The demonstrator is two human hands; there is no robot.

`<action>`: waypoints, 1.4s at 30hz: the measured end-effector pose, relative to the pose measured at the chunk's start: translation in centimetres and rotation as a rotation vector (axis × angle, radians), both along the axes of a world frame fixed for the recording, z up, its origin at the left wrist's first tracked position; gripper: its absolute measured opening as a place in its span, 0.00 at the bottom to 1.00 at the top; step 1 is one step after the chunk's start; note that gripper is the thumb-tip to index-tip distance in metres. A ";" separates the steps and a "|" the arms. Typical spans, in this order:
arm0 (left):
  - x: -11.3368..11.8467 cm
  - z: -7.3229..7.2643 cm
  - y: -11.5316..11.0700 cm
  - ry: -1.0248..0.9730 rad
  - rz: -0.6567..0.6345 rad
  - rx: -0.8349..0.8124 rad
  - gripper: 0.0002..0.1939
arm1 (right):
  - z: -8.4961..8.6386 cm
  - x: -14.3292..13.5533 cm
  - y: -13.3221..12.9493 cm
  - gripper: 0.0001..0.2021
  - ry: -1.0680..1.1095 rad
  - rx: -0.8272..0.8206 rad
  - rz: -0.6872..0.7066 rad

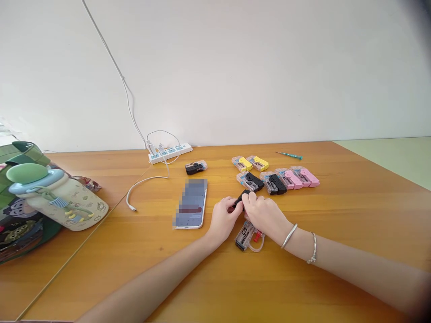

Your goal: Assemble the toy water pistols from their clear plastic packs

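Observation:
My left hand (225, 218) and my right hand (262, 210) meet near the middle of the wooden table, both closed on one small black part (243, 194). Fingers cover much of this part. Just below my hands lies a clear plastic piece (244, 237) with "MINI WATER" lettering, beside a red bit (257, 236) and a curved clear loop (257, 247). Beyond my hands sit two black packaged items (251, 181), two pink ones (292, 178) and two yellow ones (243, 164). Another black one (195, 168) rests apart, farther left.
A phone (191, 204) lies left of my hands. Behind it are a white power strip (171, 153) and a cable (145, 180). A bottle (67, 202) leans by a green bag (23, 152) at far left. A teal screwdriver (292, 155) lies at the back right.

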State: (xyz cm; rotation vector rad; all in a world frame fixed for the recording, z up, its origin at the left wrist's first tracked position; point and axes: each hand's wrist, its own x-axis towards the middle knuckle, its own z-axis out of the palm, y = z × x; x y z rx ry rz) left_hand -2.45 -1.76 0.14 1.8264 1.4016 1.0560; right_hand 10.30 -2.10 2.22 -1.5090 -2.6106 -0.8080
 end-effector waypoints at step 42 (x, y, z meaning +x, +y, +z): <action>-0.3 0.5 -0.4 -0.156 -0.249 -0.015 0.14 | -0.1 5.5 -0.2 0.14 0.755 -0.154 0.477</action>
